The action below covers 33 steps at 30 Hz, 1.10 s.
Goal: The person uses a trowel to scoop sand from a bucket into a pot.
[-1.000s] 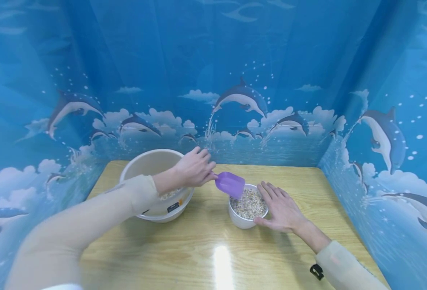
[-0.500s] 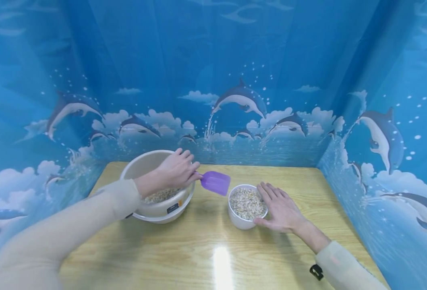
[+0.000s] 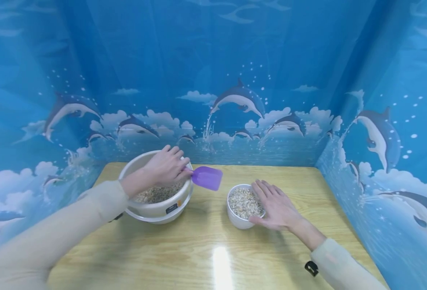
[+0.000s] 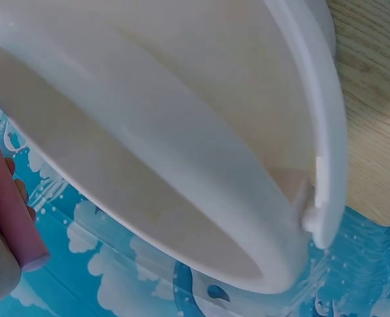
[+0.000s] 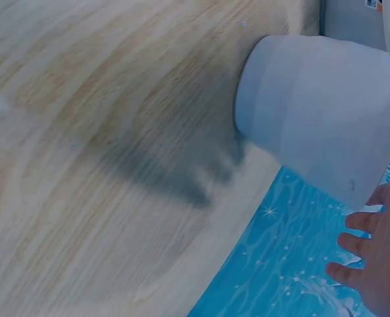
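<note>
My left hand (image 3: 164,164) grips a purple scoop (image 3: 207,178) above the right side of a large off-white bucket (image 3: 135,164). The scoop's blade sticks out to the right, past the bucket's rim, and its pink handle (image 4: 20,224) shows at the left edge of the left wrist view. Grain (image 3: 155,194) lies in the bottom of the bucket. To the right stands a small white tub (image 3: 238,222), filled near its rim with similar grain (image 3: 245,203). My right hand (image 3: 276,206) rests against the tub's right side, its fingers extended along the rim.
Both containers stand on a wood-grain table (image 3: 199,249). A blue dolphin-print curtain (image 3: 213,72) encloses the back and both sides. The bucket has a white carrying handle (image 4: 323,132) and a dark label (image 3: 171,208) on its front.
My left hand has moved the scoop leftward, from over the small tub back to the large bucket. My right hand has stayed at the tub.
</note>
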Each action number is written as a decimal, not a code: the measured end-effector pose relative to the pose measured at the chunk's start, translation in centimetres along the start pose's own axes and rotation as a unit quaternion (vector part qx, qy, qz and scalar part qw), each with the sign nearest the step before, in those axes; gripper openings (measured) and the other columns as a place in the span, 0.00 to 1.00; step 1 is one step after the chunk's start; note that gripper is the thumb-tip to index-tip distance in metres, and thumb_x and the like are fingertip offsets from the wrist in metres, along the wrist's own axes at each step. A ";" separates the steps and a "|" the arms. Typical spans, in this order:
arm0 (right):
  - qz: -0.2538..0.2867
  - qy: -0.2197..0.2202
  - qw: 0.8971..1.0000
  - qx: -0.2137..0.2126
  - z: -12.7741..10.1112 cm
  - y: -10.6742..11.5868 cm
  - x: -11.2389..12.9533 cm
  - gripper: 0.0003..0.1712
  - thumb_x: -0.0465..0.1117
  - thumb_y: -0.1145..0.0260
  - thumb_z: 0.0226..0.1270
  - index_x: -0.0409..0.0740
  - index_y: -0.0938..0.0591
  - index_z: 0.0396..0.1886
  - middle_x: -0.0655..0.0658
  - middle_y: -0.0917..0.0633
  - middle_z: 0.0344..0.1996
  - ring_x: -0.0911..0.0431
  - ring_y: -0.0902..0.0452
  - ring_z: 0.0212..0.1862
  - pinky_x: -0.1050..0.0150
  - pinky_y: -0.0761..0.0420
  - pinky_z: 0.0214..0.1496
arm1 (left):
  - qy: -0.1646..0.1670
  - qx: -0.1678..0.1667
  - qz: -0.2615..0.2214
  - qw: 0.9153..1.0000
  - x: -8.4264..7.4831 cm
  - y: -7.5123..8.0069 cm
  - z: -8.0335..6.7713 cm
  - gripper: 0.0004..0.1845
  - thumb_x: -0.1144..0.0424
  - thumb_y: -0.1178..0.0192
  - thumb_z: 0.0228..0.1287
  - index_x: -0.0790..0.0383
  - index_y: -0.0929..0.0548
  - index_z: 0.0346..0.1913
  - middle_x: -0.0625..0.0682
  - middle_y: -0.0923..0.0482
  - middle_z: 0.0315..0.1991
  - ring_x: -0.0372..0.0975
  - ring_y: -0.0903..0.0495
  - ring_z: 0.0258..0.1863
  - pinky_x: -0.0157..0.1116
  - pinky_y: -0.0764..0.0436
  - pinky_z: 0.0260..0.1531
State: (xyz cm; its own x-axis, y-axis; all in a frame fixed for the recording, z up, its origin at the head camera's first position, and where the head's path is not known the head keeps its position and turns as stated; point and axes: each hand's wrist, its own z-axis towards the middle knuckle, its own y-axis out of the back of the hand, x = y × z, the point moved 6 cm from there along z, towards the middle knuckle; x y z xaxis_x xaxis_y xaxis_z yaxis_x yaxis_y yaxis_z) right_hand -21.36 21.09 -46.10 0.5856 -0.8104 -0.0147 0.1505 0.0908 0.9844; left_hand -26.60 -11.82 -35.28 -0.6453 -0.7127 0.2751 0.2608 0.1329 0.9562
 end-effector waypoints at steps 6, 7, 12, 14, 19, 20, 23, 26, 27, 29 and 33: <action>0.011 -0.001 1.000 0.001 1.0 0.4 0.8 0.66 0.78 0.38 0.63 0.38 0.44 0.84 0.32 0.40 0.83 0.34 0.39 0.82 0.34 0.36 0.80 | -0.004 -0.009 0.003 1.000 0.6 -0.1 -0.8 0.21 0.41 0.50 0.82 0.54 0.18 0.44 0.52 0.19 0.37 0.47 0.22 0.43 0.47 0.23 0.47; 0.013 -0.003 1.000 0.002 1.2 0.5 0.9 0.66 0.78 0.38 0.63 0.39 0.45 0.85 0.32 0.40 0.83 0.34 0.40 0.82 0.34 0.36 0.80 | -0.004 -0.007 0.000 1.000 0.7 -0.1 -0.9 0.21 0.41 0.50 0.82 0.54 0.18 0.45 0.52 0.19 0.38 0.47 0.22 0.44 0.47 0.23 0.48; 0.019 -0.009 1.000 0.001 2.1 0.8 1.7 0.66 0.78 0.38 0.63 0.39 0.45 0.85 0.33 0.42 0.84 0.35 0.42 0.83 0.34 0.37 0.80 | -0.009 0.002 -0.011 1.000 1.5 0.0 -1.4 0.21 0.42 0.49 0.82 0.55 0.17 0.50 0.54 0.18 0.41 0.48 0.21 0.46 0.49 0.22 0.52; 0.022 -0.009 1.000 -0.002 2.6 0.9 2.1 0.66 0.78 0.38 0.63 0.39 0.46 0.85 0.33 0.42 0.84 0.35 0.43 0.83 0.34 0.37 0.81 | -0.011 -0.001 -0.008 1.000 1.9 0.2 -1.6 0.21 0.42 0.49 0.81 0.55 0.16 0.50 0.54 0.18 0.41 0.48 0.21 0.46 0.49 0.22 0.51; 0.024 -0.010 1.000 -0.012 3.7 1.2 3.1 0.65 0.77 0.37 0.63 0.40 0.46 0.85 0.33 0.42 0.84 0.36 0.43 0.83 0.34 0.36 0.80 | -0.019 -0.017 0.000 1.000 2.8 0.8 -2.0 0.20 0.42 0.46 0.80 0.55 0.17 0.45 0.53 0.17 0.38 0.47 0.20 0.42 0.48 0.20 0.48; 0.023 -0.010 1.000 -0.014 3.9 1.3 3.3 0.66 0.77 0.37 0.63 0.40 0.46 0.85 0.33 0.42 0.84 0.35 0.42 0.83 0.34 0.35 0.79 | -0.019 -0.016 0.000 1.000 2.9 0.8 -2.1 0.20 0.42 0.46 0.80 0.56 0.17 0.46 0.54 0.17 0.38 0.47 0.20 0.43 0.49 0.20 0.49; 0.024 -0.013 0.999 -0.019 4.5 1.4 3.9 0.65 0.76 0.36 0.62 0.39 0.45 0.85 0.33 0.41 0.84 0.35 0.42 0.83 0.34 0.34 0.79 | -0.016 -0.010 0.001 1.000 3.4 0.8 -2.4 0.21 0.42 0.46 0.80 0.57 0.16 0.49 0.55 0.16 0.40 0.49 0.19 0.45 0.51 0.19 0.53; 0.026 -0.013 0.999 -0.015 5.1 1.5 4.6 0.65 0.76 0.37 0.63 0.39 0.46 0.85 0.33 0.42 0.84 0.35 0.43 0.84 0.34 0.36 0.80 | -0.015 -0.005 0.000 1.000 3.9 0.6 -2.8 0.22 0.42 0.46 0.80 0.57 0.16 0.50 0.55 0.16 0.40 0.50 0.18 0.45 0.53 0.19 0.54; 0.028 -0.012 0.999 -0.013 5.3 1.6 4.8 0.65 0.77 0.38 0.64 0.39 0.47 0.85 0.33 0.43 0.84 0.35 0.44 0.84 0.34 0.36 0.80 | -0.016 -0.004 0.001 1.000 4.0 0.6 -2.9 0.21 0.42 0.46 0.80 0.57 0.16 0.49 0.55 0.16 0.39 0.50 0.18 0.45 0.52 0.19 0.53; 0.031 -0.012 0.999 -0.007 5.7 1.7 5.2 0.67 0.80 0.42 0.65 0.40 0.49 0.86 0.33 0.45 0.85 0.36 0.45 0.84 0.34 0.38 0.81 | -0.018 -0.005 0.007 1.000 4.3 0.5 -3.1 0.20 0.42 0.45 0.79 0.56 0.17 0.46 0.55 0.17 0.38 0.49 0.18 0.44 0.52 0.19 0.51; 0.031 -0.006 1.000 -0.001 6.4 2.0 6.0 0.68 0.86 0.54 0.65 0.41 0.51 0.87 0.35 0.46 0.85 0.37 0.47 0.85 0.34 0.39 0.81 | -0.020 -0.010 0.020 1.000 5.0 0.3 -3.8 0.18 0.43 0.43 0.78 0.55 0.20 0.39 0.54 0.18 0.36 0.49 0.19 0.41 0.50 0.19 0.47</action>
State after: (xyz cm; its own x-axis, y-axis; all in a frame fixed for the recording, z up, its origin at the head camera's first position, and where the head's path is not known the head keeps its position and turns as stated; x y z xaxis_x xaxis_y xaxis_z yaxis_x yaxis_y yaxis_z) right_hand -22.69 12.70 -43.14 0.5838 -0.8105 0.0481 0.1161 0.1419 0.9831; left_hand -26.98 -17.94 -33.97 -0.6621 -0.6788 0.3176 0.3012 0.1471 0.9422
